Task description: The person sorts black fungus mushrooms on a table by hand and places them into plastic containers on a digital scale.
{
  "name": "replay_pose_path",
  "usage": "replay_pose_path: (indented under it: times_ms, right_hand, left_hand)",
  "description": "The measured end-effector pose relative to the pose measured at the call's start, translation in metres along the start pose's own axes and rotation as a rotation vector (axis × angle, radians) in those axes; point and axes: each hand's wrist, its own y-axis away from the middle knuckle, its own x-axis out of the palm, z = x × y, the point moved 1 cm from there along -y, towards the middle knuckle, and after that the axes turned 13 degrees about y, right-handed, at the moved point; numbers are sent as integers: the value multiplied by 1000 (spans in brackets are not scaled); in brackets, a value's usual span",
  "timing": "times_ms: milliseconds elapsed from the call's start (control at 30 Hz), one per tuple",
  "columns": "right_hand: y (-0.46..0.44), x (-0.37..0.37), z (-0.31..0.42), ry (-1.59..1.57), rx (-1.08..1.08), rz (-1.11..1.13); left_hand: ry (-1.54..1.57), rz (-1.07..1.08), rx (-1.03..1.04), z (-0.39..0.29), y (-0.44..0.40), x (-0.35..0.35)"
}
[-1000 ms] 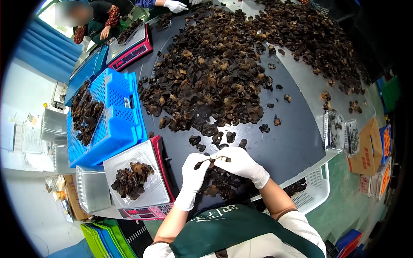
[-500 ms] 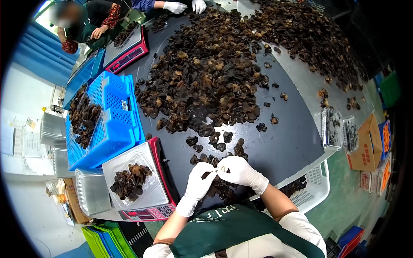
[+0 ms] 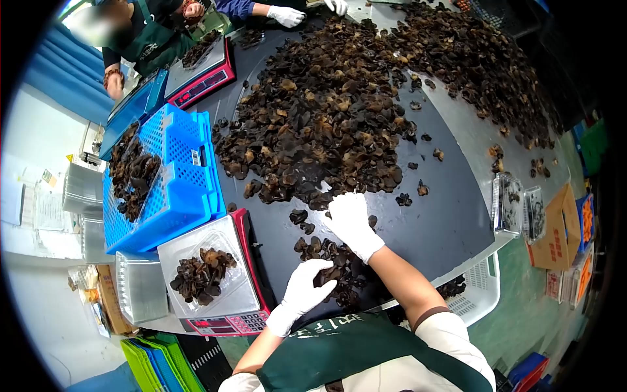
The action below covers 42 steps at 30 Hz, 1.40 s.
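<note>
Both my hands wear white gloves. My left hand [image 3: 307, 289] is low over the small heap of dark wood ear pieces [image 3: 346, 277] at the table's near edge, its thumb and forefinger apart with dark pieces showing in the gap. Farther forward, my right hand [image 3: 353, 223] is at the near edge of the large wood ear pile [image 3: 326, 124], with its fingers bent together; whatever they grip is hidden. To the left, a red-edged scale [image 3: 243, 297] carries a clear tray of wood ear [image 3: 202, 276].
Left: blue crate [image 3: 189, 189] with a filled tray on top, and stacked clear trays [image 3: 141, 291]. Beyond stands a second scale [image 3: 206, 81]; a co-worker and another person's gloved hands [image 3: 286, 16] are there. Right: clear boxes [image 3: 507, 204], cardboard box [image 3: 555, 228], white basket [image 3: 480, 294].
My hands, together at a small piece before, have separated. The right has moved forward to the pile's edge; the left has dropped slightly and spread its fingers. The co-worker's arms have shifted.
</note>
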Motion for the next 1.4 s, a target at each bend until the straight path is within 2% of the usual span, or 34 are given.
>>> replay_pose_path:
  times_ms: [67,200,267,300,367,433,500,533,567,633,667,700,767,833,900,933,967,1000,1033,1100,1133,1233,1267,1300,1367,1400]
  right_hand:
    - [-4,-2,3,104,-5,166]
    - [3,6,-10,60,-62,35]
    - [13,-21,-26,-461,10,-117]
    - [25,-26,-36,-604,29,-216]
    - [49,-72,-63,-966,208,327]
    - [78,-85,-96,-1157,22,550]
    - [103,-98,-118,-1289,-374,781]
    - [113,-103,-122,-1295,-317,868]
    - [122,-107,-122,-1300,-261,954]
    - [123,-114,-119,-1166,-96,860]
    - [118,-113,-117,-1085,-40,781]
    - [111,-111,-114,-1003,13,702]
    - [95,-96,-100,-882,252,622]
    - [75,-80,-86,-922,271,384]
    - [54,-43,-69,-722,152,-6]
    - [42,-31,-59,-740,141,-55]
    - [25,-21,-51,-546,103,-72]
    - [11,-11,-43,-474,83,-63]
    - [-2,-1,-36,-401,64,-54]
    - [-19,17,-22,-9,37,-197]
    - [-24,23,-20,25,44,-230]
    - [-24,24,-25,19,-30,-188]
    - [-20,18,-29,-33,-6,-40]
    - [-14,7,-33,-31,-8,-40]
    - [12,-16,-51,-464,68,-320]
    - [28,-36,-60,-736,147,-218]
  left_hand:
    - [-43,-58,25,2,-5,-4]
    - [112,-234,-92,9,-32,-12]
    - [165,-266,-104,3,-54,-13]
    - [208,-279,-112,6,-65,-11]
    - [76,-286,-12,19,-86,-6]
    - [68,-270,-10,20,-105,-2]
    - [-96,-288,130,36,-120,5]
    - [-277,-275,227,45,-124,8]
    - [-437,-234,241,55,-129,10]
    - [-639,-128,193,40,-130,14]
    - [-659,-155,205,41,-123,17]
    - [-552,-197,304,46,-118,17]
    - [-491,2,49,31,-98,13]
    - [-460,105,75,20,-72,11]
    - [-339,79,156,8,-48,8]
    - [-346,54,189,7,-39,6]
    - [-353,29,223,5,-32,3]
    - [-219,25,137,0,-29,-3]
    - [-217,-50,127,2,-25,-7]
    - [-191,-212,78,5,-21,-15]
    - [-133,-272,50,12,-20,-20]
    - [-30,-385,-49,33,-22,-29]
    - [19,-417,-46,43,-23,-30]
    - [89,-447,-46,54,-25,-30]
    - [196,-475,-40,54,-31,-28]
    - [200,-479,-43,55,-35,-27]
